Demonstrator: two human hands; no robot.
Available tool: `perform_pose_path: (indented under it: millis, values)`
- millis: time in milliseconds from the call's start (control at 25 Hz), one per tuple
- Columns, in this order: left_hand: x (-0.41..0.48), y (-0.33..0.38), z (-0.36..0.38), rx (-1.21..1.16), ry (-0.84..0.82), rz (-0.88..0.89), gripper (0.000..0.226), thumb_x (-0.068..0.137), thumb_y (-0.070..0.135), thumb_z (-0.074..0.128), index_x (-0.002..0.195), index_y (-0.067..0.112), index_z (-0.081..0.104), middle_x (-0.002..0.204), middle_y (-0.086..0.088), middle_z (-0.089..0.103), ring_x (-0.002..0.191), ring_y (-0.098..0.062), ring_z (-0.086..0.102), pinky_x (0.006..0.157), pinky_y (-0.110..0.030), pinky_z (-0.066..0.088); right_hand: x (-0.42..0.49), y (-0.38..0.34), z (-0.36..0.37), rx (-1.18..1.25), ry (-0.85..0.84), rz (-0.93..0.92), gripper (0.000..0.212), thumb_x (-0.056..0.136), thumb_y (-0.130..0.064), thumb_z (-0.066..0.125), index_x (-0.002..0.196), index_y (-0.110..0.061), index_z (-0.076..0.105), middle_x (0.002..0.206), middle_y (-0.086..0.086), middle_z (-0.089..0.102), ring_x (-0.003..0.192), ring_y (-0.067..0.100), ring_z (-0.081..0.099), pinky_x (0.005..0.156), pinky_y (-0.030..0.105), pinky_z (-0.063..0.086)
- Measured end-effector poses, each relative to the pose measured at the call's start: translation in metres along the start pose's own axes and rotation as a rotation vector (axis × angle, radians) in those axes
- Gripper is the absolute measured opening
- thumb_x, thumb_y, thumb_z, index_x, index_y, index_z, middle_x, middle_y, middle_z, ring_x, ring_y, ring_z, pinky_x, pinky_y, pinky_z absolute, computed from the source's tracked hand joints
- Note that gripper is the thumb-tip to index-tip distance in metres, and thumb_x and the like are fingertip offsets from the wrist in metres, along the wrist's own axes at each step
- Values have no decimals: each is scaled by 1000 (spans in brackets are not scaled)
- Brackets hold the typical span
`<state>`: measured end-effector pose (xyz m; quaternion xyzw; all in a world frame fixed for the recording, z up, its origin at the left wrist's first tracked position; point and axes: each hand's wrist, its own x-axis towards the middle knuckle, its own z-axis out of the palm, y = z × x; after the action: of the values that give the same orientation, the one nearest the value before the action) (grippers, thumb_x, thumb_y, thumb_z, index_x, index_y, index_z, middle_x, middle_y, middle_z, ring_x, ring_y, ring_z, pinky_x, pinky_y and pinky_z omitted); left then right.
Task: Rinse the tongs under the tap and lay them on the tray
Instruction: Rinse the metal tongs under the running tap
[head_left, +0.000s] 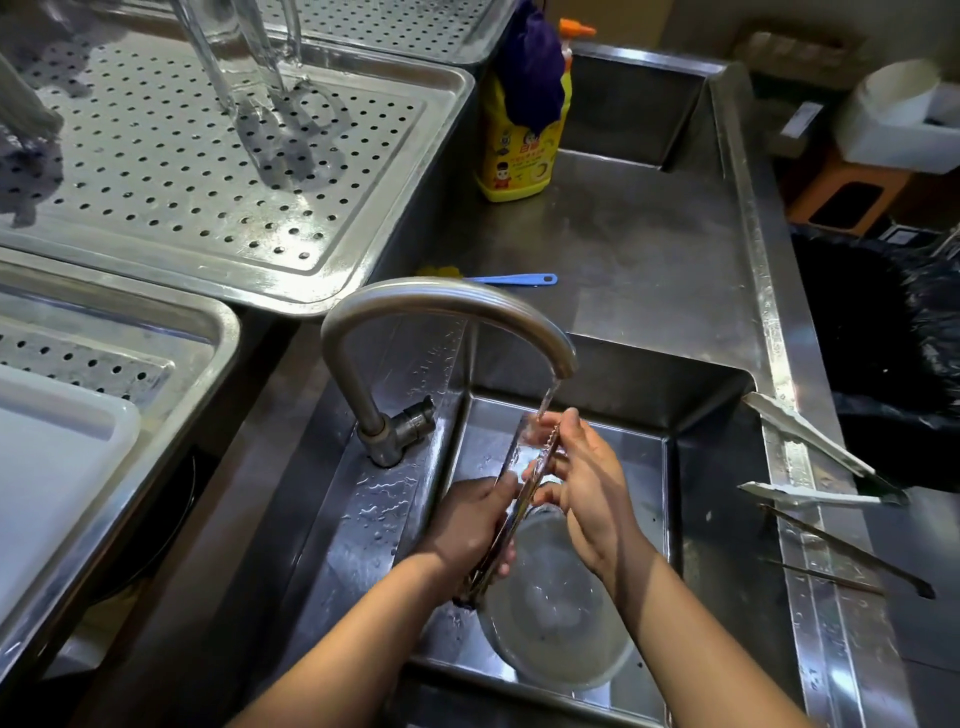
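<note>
On the steel counter (649, 249) a yellow detergent bottle (519, 156) and a blue-handled tool (519, 279) were set; two pairs of tongs (810, 451) were laid across its right rim.

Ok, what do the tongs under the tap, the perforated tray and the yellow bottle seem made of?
The tongs: metal, probably stainless steel; bright wet glints.
The perforated tray: stainless steel, satin finish; grey sheen, punched holes.
The yellow bottle: apparently plastic; opaque, glossy, printed label.
</note>
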<state>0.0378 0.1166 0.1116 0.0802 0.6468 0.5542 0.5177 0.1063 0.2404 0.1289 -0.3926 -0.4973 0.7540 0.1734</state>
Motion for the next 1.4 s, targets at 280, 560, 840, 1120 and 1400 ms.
perform_pose_path:
  millis: [280,560,840,1120,1400]
  values:
    - [10,7,11,-40,-153,-67,60,94,67,43,91,14,71,45,1,44,31,-13,38,35,-16,31,10,-7,-9,-41,124,95,23,102,-13,47,108,-9,69,90,20,72,59,27,56,37,24,35]
    - [-4,-6,3,-262,-272,-115,76,88,77,35,118,13,64,61,-4,52,38,-14,43,39,-18,32,19,-1,1,-196,166,42,23,90,-1,54,80,-12,72,64,12,69,41,17,53,37,25,44]
    - [20,4,0,-34,-1,128,24,98,26,58,96,6,71,68,-9,66,63,-24,64,63,-36,48,25,-12,14,-265,82,-166,12,86,-40,66,83,-28,64,75,-2,71,73,14,67,66,34,54]
    - [43,37,19,-82,-125,119,27,97,29,56,81,7,61,52,-4,57,39,-17,49,39,-21,38,21,-43,12,-57,-209,-92,39,78,-16,83,111,-24,63,106,8,77,88,36,71,75,51,58]
    - [40,35,5,87,-102,172,39,93,45,55,72,11,57,47,-1,46,42,-18,37,44,-25,26,48,-52,20,191,-13,-136,17,91,6,63,100,-7,69,80,11,72,68,21,71,68,33,62]
